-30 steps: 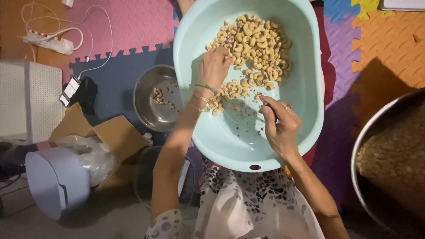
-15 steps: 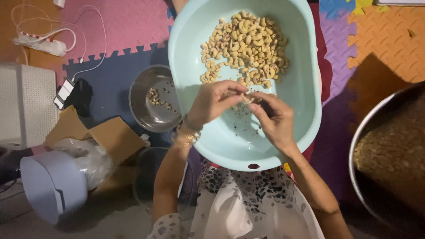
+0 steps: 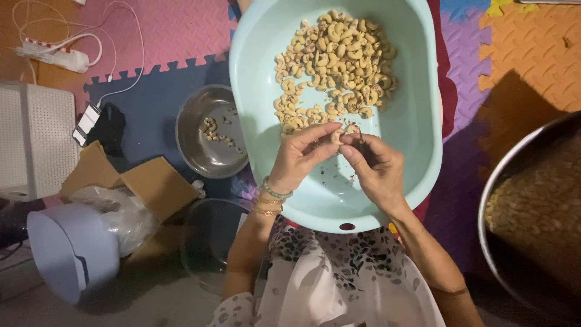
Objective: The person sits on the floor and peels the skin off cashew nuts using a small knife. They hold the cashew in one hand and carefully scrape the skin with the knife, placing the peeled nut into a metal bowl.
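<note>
Hands meet over the near half of the basin (image 3: 423,121), where a second ago they were apart among the nuts. The left hand (image 3: 299,154) has drawn back from the heap and now pinches one pale cashew (image 3: 334,137) between thumb and fingertips. The right hand (image 3: 375,166) has closed in against it, its fingertips pressed to the same nut from the right side. A thin dark sliver stands up at the right fingers; whether it is a small tool or a bit of skin cannot be told.

The change means one nut has been lifted out of the pile and is being worked between both hands, most likely peeled, judging by the reddish flakes scattered on the basin floor just below the hands.

Heap (image 3: 333,60): cashews lie in the far half of the pale green basin, some still with dark patches of skin. The basin rests on the person's lap over patterned cloth.

To the left, on the foam mat (image 3: 163,36), a steel bowl (image 3: 193,139) holds a few nuts, well apart from the hands. Nearer on the left stands a clear empty bowl (image 3: 206,242), beside a torn cardboard box (image 3: 151,184) and a plastic bag. At the right edge, a large metal pot (image 3: 502,181) is filled with brownish nuts. A white power strip (image 3: 60,57) lies at far left.
</note>
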